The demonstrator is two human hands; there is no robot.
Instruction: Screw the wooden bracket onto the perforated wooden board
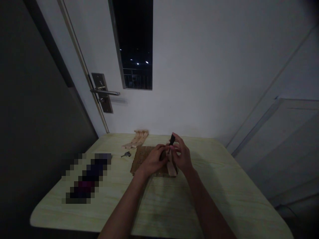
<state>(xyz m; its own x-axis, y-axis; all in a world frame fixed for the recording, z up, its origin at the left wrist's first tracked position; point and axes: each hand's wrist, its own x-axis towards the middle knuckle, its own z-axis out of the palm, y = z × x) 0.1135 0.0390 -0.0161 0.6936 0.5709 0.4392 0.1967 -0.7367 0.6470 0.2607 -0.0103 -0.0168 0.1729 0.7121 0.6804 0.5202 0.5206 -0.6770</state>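
Observation:
My left hand [152, 160] rests with curled fingers on a flat brown wooden board [141, 157] and steadies a pale wooden piece [171, 168] that stands at the board's right edge. My right hand [181, 153] is pinched around a small screwdriver with a dark handle [172, 139], held upright with its tip down near the wooden piece. Both forearms reach in from the bottom of the view. The light is dim and small details are hard to make out.
A pale wood-grain table [161, 205] stands against a white wall. A row of light wooden slats [136, 138] lies at the back. A small dark metal part [126, 154] lies left of the board. A pixelated dark object [87, 179] lies at left. A door handle [104, 92] is behind.

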